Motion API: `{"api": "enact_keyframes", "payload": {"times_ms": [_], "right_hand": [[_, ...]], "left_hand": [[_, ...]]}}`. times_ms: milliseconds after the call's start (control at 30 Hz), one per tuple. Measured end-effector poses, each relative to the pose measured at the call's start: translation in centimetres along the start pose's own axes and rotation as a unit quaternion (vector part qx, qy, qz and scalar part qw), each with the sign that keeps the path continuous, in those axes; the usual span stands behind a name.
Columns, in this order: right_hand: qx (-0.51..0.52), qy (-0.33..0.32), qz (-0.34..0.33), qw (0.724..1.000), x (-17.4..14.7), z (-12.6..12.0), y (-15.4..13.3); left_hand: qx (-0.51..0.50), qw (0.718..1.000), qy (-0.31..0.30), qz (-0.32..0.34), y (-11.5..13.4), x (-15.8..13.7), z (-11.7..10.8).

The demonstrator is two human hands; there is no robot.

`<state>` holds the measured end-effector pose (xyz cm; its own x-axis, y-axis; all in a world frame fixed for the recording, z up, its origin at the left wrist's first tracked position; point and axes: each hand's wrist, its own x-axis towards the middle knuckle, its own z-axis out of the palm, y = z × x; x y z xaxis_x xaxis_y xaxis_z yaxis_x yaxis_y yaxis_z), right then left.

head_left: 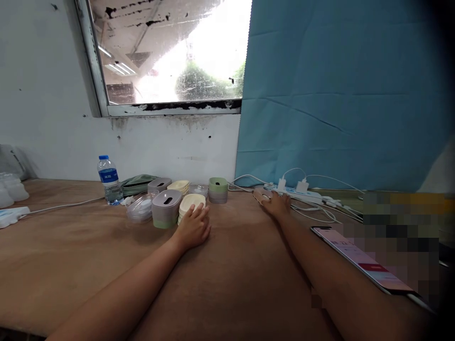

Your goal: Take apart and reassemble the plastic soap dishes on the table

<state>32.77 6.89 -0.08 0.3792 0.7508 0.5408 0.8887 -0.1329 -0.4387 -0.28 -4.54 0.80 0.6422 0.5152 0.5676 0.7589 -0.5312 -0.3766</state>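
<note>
My left hand [194,228] rests against a short stack of cream lidded containers [190,201], its fingers spread over the top and right side. Directly left of the stack stands a lilac-and-green box [166,208] with a dark slot in its lid. Farther out, my right hand [277,205] has its fingers at a flat pinkish object [262,193] in front of the power strip; its kind is hard to make out. Behind the left hand are a clear container [198,190], more cream lids [178,185] and a green-and-grey box [218,190].
A water bottle [109,182], a clear plastic container [142,207] and a green cloth pouch [140,183] are at the left. The power strip [311,194] with chargers and white cables lies along the wall. A phone [362,258] lies beside my right forearm.
</note>
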Motion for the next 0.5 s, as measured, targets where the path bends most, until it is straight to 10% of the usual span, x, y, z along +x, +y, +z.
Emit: {"api": "enact_keyframes", "payload": {"times_ms": [500], "right_hand": [[0.058,-0.044,-0.030,0.997,-2.4,-0.2,-1.2]], "left_hand": [[-0.016,1.000,0.019,-0.011,0.3,-0.2,-0.2]]}}
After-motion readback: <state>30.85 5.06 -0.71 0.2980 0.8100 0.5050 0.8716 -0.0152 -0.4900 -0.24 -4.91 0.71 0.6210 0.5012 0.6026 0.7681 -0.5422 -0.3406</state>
